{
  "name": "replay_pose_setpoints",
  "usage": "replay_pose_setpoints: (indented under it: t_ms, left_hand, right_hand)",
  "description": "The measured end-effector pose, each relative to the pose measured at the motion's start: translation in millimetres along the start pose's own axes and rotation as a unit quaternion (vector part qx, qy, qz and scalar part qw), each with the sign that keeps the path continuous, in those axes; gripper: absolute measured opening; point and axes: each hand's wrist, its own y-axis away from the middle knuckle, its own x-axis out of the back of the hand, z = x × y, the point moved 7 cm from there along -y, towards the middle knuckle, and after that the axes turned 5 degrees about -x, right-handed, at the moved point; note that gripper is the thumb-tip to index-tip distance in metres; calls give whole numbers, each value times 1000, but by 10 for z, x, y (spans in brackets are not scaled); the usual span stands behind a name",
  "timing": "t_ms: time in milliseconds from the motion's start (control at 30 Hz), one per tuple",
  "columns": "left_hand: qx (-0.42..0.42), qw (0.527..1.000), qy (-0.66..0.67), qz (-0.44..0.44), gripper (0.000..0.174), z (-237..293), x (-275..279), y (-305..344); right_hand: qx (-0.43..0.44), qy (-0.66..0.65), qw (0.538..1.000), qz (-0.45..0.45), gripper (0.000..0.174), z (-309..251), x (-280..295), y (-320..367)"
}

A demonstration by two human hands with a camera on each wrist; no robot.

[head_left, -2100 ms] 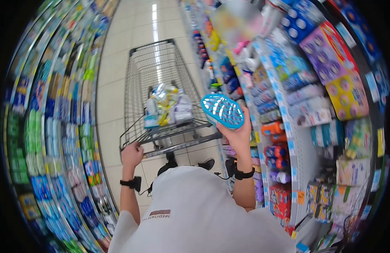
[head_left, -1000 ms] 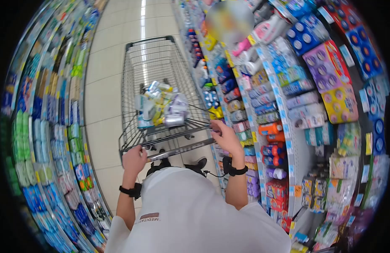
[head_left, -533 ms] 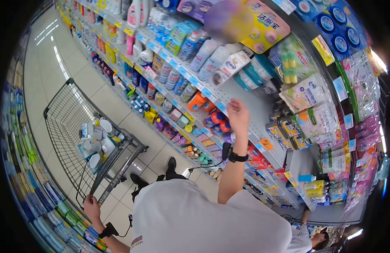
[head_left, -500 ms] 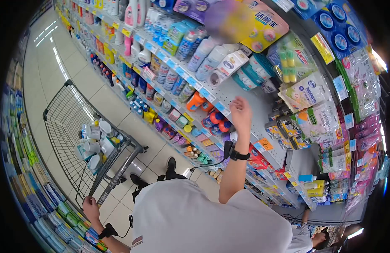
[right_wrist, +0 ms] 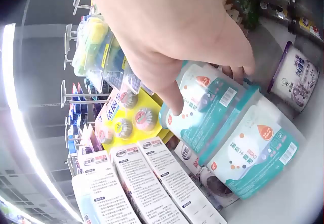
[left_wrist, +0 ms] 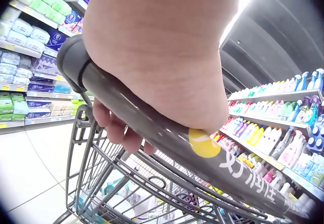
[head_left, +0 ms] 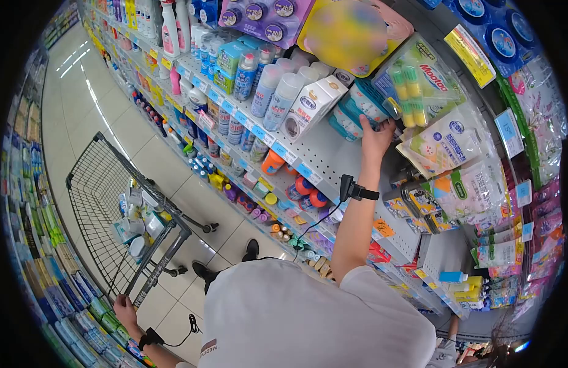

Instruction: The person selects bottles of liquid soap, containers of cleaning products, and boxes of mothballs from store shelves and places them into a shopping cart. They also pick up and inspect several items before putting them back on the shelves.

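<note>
The right hand [head_left: 375, 140] pinches a teal-and-white plastic tub [right_wrist: 206, 105] — the left hand [head_left: 126, 313] curls round a dark-grey tubular cart handle [left_wrist: 167, 133].

cart handle [left_wrist: 174, 135]: 好润佳 | hanging pack [head_left: 440, 86]: Mootaa | shirt [head_left: 314, 310]: MEDI…

Head: high, facing forward-down. Wrists: close, facing fingers [left_wrist: 116, 131]. Head, right share teal tubs [right_wrist: 245, 142].

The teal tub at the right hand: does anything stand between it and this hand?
Nothing visible does. In the right wrist view, the right hand is directly at the teal tub, thumb over one side, fingers at another. A second teal tub is beside it, not between.
</note>
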Motion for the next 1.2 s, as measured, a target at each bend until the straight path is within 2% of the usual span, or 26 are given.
replay_pose_setpoints:
  t_ms: [33,167,233,367,467,533,667,733,867,933,967,1000,1033,1067,1133,1200]
  left_hand:
    - [2,1000,-1,5,11,6,1,5]
    - [23,1000,3,5,9,60,9,11]
    - [32,999,-7,11,9,118,15,28]
    - [30,999,-26,33,10,157,35,41]
    - [39,998,-46,13,12,185,25,26]
    - [48,997,-56,6,14,199,26,44]
    - [53,996,-72,-2,17,328,68,49]
    - [53,996,-69,-5,18,348,72,40]
    - [54,995,-78,-26,23,280,69,5]
    - [43,996,-74,-11,19,185,21,3]
    - [50,996,-75,-9,19,137,6,7]
    - [36,996,-87,-7,20,193,11,2]
    - [24,995,-102,-4,20,241,46,18]
    - [38,994,-101,-26,20,273,60,16]
    - [48,994,-89,-49,22,312,56,-6]
    - [27,993,-103,-41,24,281,37,-17]
  right_hand:
    - [-11,-52,999,-9,98,-7,-48,-27]
    - [-73,-92,993,2,93,-46,-132,-41]
    - [-18,22,998,50,90,-4,-110,-103]
    - [-21,-32,999,39,89,41,-72,-126]
    - [-45,29,998,46,85,126,-51,-80]
    - [-20,11,997,80,85,-27,-7,49]
    - [22,-2,996,85,81,-118,-3,232]
    - [73,-45,990,110,76,-267,8,403]
    - [77,-73,989,102,71,-535,-1,1048]
    - [8,-98,991,89,64,-376,-17,1356]
    - [7,-99,992,82,64,-359,-10,1524]
    - [-65,-243,967,45,61,-250,-61,1694]
    - [-141,-378,915,4,58,-171,-160,1891]
    - [-148,-380,913,-6,58,-259,-191,2063]
    - [-205,-511,834,-43,53,-482,-316,2385]
    - [-227,-499,831,-93,55,-509,-389,2596]
